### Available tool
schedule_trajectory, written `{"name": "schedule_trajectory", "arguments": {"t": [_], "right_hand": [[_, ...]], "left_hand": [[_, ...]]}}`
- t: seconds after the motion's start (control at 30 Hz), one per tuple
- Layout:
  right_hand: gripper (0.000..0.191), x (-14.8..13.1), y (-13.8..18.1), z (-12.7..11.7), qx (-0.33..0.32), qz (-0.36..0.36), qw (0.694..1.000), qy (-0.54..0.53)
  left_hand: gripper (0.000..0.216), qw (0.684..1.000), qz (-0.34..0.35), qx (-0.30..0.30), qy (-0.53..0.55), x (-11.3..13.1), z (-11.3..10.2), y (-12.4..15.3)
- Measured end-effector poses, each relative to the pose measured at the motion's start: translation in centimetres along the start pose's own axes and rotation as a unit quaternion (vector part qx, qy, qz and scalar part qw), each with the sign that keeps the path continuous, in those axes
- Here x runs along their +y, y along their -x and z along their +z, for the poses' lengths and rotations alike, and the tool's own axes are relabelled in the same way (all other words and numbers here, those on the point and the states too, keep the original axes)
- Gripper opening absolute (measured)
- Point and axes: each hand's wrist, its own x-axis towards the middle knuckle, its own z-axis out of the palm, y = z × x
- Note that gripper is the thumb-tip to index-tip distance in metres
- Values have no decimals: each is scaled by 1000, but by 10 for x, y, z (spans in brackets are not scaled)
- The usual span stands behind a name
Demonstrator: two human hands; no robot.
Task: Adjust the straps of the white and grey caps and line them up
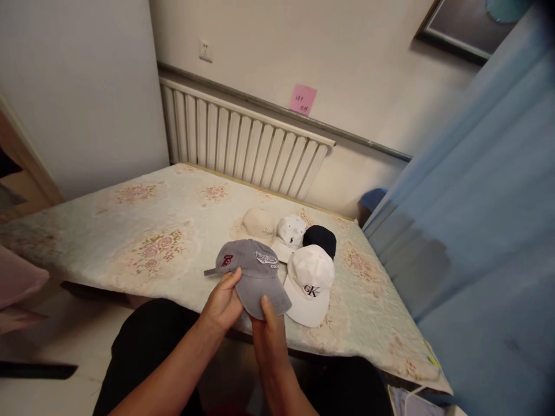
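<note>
Both my hands hold a grey baseball cap (251, 266) near the front edge of the flowered bed. My left hand (225, 300) grips its side by the base of the brim, thumb on top. At the brim's front, my right hand (269, 323) pinches the edge, thumb above and fingers hidden beneath. White lettering and a small red patch mark the cap's crown. Just right of it lies a white cap (311, 271) with black letters. Behind are a beige cap (258, 223), a smaller white cap (291, 231) and a black cap (319, 238).
The flowered cover (173, 196) spreads over the bed. A white radiator (243, 136) lines the wall behind, below a pink note (302, 99). Blue curtains (472, 190) hang on the right. At the lower right stands a bag (416, 401). Pink cloth (19, 277) shows at the left edge.
</note>
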Motion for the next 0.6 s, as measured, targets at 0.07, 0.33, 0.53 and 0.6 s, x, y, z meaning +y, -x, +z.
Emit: {"name": "schedule_trajectory", "arguments": {"t": [0.07,0.33,0.53,0.6], "right_hand": [[54,1,1,-2,46,-23,995,85],[59,16,7,-25,64,-51,948,306],[58,22,8,-35,47,-69,934,347],[58,22,9,-35,47,-69,932,353]], "left_hand": [[20,1000,-14,0,16,2,-2,0],[32,988,-67,-108,93,8,-21,-8],[29,990,-68,-89,87,9,-23,-6],[30,990,-70,-84,85,9,-22,-6]]}}
